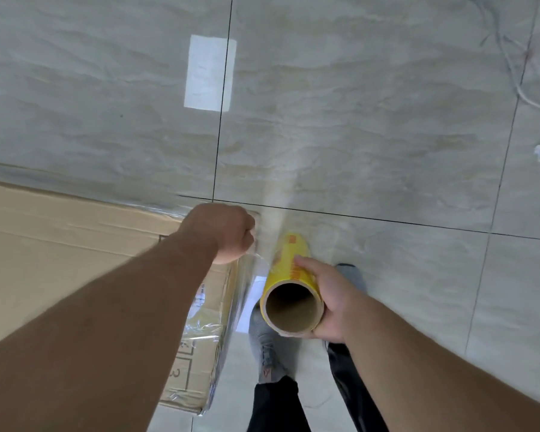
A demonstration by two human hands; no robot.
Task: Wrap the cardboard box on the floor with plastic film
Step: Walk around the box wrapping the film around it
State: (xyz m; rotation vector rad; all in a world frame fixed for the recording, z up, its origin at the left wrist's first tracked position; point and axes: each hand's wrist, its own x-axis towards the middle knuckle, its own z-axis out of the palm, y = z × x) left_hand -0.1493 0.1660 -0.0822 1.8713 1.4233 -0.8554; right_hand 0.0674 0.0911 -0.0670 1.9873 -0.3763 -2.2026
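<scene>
A: What lies at the left?

B: One box [60, 244], flat on the tiled floor [371, 135], reaching from the left edge to about mid-frame. Its near side carries printed marks: a boxed "3" can be read, the rest is too blurred. Clear film [231, 294] already clings to its right corner and side.

A: And the hands?

B: Two. The left hand [225, 233] hangs over the box's right corner, fingers curled into a fist and clamped on a gathered edge of the film, which stretches rightward to the roll.

A: How many rolls?

B: One roll [289, 294], yellow-wrapped with orange print too smeared to read, its open cardboard core facing the camera. It sits just right of the box, above the floor. The right hand [331, 304] grips it from the right, thumb across the top, fingers curled underneath.

A: Anything else?

B: Two grey shoes [264, 335] below the roll, black trousers [278, 403], one pale rectangle [209, 73] of reflected light on the tiles, and cables [524, 85] at the top right.
</scene>
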